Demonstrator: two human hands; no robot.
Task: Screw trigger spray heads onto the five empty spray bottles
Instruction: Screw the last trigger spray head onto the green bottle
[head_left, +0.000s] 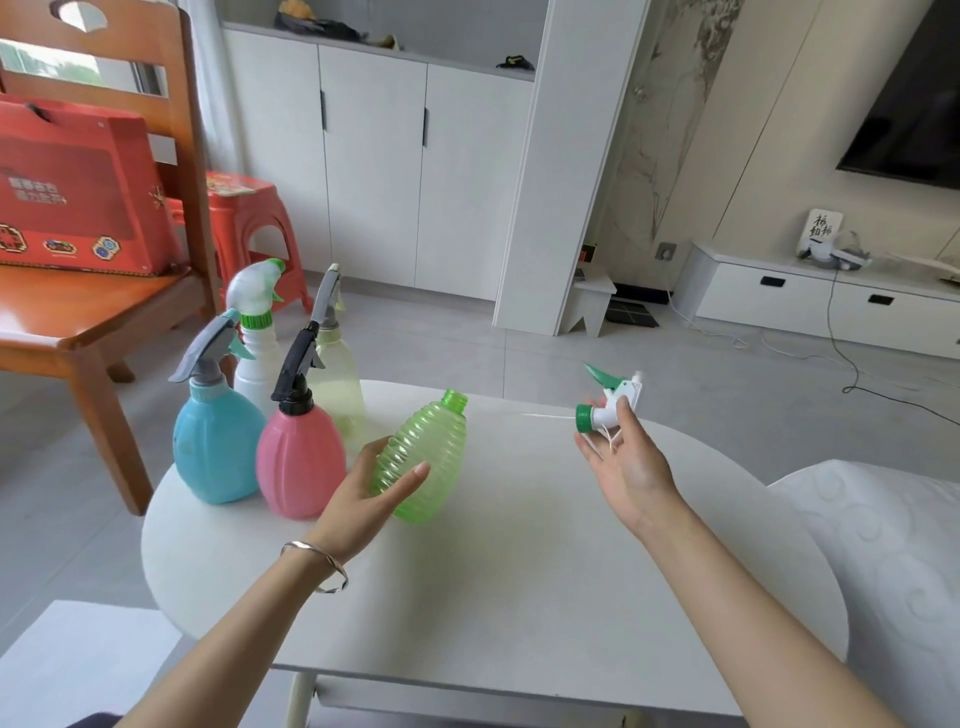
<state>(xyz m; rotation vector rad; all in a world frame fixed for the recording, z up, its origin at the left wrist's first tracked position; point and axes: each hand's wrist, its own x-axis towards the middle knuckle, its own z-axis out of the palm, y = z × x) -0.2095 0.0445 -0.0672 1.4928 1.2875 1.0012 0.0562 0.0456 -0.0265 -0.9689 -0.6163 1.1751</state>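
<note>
My left hand (371, 496) grips a ribbed clear green bottle (434, 457), tilted with its open threaded neck pointing up and right, above the white table (493, 587). My right hand (626, 462) holds a white trigger spray head (608, 402) with a green collar and green nozzle; its thin dip tube points left toward the bottle. The two are apart. At the table's back left stand a blue bottle (215, 447), a pink bottle (298, 462), a white bottle (258, 358) and a pale yellow bottle (337, 384), each with a spray head on top.
A wooden chair (104, 322) with a red box (78, 187) on its seat stands left of the table. A red plastic stool (249, 218) is behind it. White cabinets line the far wall. A white cushion (883, 545) lies at the right.
</note>
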